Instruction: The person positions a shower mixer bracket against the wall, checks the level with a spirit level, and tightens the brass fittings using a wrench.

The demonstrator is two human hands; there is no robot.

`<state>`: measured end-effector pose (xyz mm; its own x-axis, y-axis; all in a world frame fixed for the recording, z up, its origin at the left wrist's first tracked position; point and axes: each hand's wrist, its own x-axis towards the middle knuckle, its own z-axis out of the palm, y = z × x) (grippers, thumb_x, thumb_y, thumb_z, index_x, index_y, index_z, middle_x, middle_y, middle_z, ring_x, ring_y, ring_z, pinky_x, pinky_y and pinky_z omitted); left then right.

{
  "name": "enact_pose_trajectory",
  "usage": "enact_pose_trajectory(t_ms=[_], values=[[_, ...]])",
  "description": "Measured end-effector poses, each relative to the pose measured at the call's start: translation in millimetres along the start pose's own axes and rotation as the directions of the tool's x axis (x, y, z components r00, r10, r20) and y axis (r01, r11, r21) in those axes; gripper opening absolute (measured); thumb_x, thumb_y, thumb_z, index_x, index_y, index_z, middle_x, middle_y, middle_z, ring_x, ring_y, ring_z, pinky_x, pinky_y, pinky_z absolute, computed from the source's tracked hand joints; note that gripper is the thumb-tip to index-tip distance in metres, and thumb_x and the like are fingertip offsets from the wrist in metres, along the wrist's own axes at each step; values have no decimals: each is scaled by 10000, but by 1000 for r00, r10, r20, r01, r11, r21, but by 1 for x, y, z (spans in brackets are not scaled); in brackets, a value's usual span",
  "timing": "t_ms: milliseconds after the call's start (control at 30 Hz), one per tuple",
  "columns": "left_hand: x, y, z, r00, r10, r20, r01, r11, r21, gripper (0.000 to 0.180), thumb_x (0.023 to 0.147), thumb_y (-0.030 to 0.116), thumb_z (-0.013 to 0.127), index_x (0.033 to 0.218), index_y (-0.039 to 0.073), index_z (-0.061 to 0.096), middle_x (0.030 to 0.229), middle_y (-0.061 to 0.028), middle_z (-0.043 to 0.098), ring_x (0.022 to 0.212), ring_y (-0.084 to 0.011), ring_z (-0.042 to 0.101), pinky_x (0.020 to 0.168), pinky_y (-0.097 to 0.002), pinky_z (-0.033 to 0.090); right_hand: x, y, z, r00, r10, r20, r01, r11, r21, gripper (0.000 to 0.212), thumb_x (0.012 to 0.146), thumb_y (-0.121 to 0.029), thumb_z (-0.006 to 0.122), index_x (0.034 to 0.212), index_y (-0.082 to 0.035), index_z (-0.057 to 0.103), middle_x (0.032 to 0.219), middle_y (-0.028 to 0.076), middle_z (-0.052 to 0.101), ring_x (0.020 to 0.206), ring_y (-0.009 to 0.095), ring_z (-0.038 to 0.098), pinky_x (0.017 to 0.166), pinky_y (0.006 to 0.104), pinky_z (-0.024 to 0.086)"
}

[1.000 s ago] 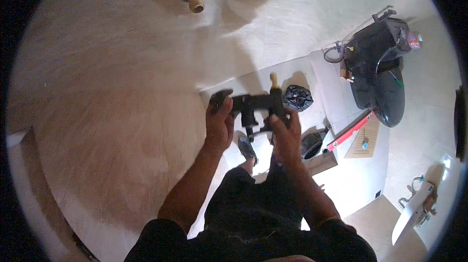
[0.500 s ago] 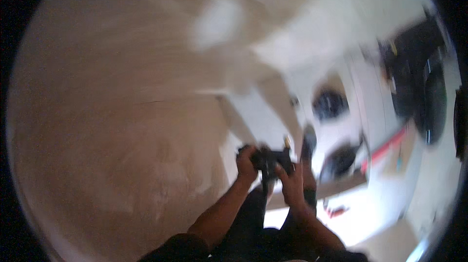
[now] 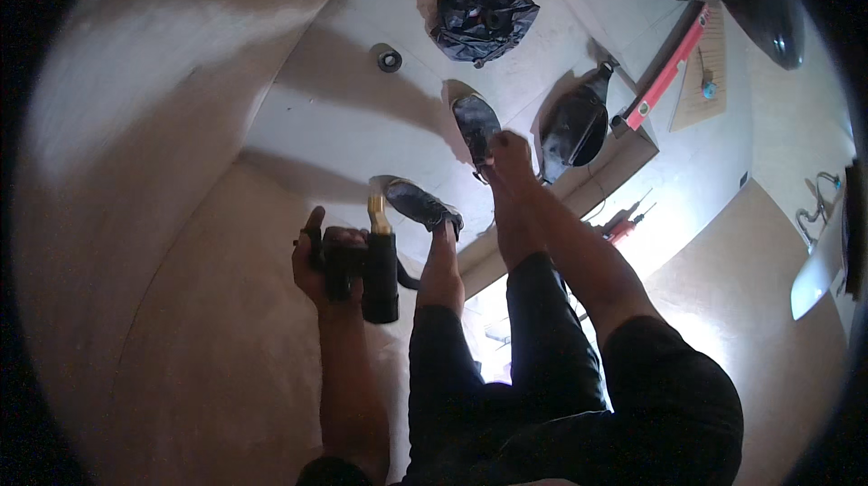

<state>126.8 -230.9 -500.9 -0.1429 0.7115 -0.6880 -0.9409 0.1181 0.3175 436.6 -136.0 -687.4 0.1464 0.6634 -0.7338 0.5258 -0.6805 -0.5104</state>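
My left hand [image 3: 312,260] is wrapped round a black fitting with a cylindrical body and a brass end [image 3: 381,278], held upright at the left of my legs. A black hose or strap curves off behind it. Lower down, my right hand [image 3: 513,159] reaches over my right leg to the level of my dark shoe [image 3: 476,124]. Its fingers are curled in; whatever lies in them, if anything, is hidden. The other shoe [image 3: 418,204] stands on the pale floor, just beyond the brass end in view.
Ahead on the floor are an opened black plastic bag [image 3: 493,25], a small dark ring-shaped piece [image 3: 389,59] and a black waist bag [image 3: 579,124]. To the right lie a red spirit level [image 3: 671,70], a brown sheet [image 3: 702,93] and red-handled tools [image 3: 624,229]. A plastered wall rises at left.
Both hands were together on the black fitting. My left hand has carried it leftward, while my right hand has let go and moved out toward my right shoe. The view has turned.
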Motion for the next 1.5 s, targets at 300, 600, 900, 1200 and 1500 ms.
enact_pose_trajectory(t_ms=[300, 600, 900, 1200, 1500], values=[[6, -42, -41, 987, -85, -140, 89, 996, 29, 550, 1050, 399, 385, 1459, 43, 479, 958, -227, 712, 839, -387, 678, 933, -555, 453, 252, 3, 56, 879, 305, -366, -366, 924, -111, 370, 780, -260, 801, 1016, 12, 717, 1051, 211, 737, 1035, 377, 711, 923, 454, 569], [1, -73, -45, 954, -212, -211, 213, 977, -18, 556, 1028, 428, 447, 1438, 53, 476, 910, -206, 712, 831, -386, 698, 912, -558, 482, 324, 69, 12, 795, 424, -433, -457, 889, 32, 326, 768, -253, 806, 865, 40, 701, 908, 168, 734, 814, 269, 744, 627, 421, 611], [-66, -40, -2, 968, -152, -202, 128, 984, -128, 551, 1040, 418, 431, 1440, 42, 477, 928, -217, 711, 872, -399, 707, 898, -579, 517, 199, 11, 23, 934, 346, -86, -352, 934, -60, 158, 916, -189, 694, 854, -47, 660, 796, 105, 703, 640, 220, 675, 476, 363, 519], [-154, 18, 69, 987, -140, -81, 128, 983, -134, 487, 1001, 348, 528, 1359, 19, 508, 939, -271, 710, 881, -442, 703, 861, -559, 568, -48, -120, -65, 956, -274, 106, 181, 833, 523, 247, 868, -33, 550, 1114, -46, 540, 755, 31, 554, 615, 136, 541, 521, 288, 481], [-222, 44, 138, 982, 10, -189, -59, 964, -257, 442, 957, 330, 569, 1268, 16, 584, 863, -248, 723, 794, -416, 714, 781, -515, 592, -254, -494, -109, 471, -878, 90, 826, 475, 303, 113, 1020, -82, 547, 1083, -15, 612, 749, 59, 588, 684, 137, 533, 640, 303, 464]])
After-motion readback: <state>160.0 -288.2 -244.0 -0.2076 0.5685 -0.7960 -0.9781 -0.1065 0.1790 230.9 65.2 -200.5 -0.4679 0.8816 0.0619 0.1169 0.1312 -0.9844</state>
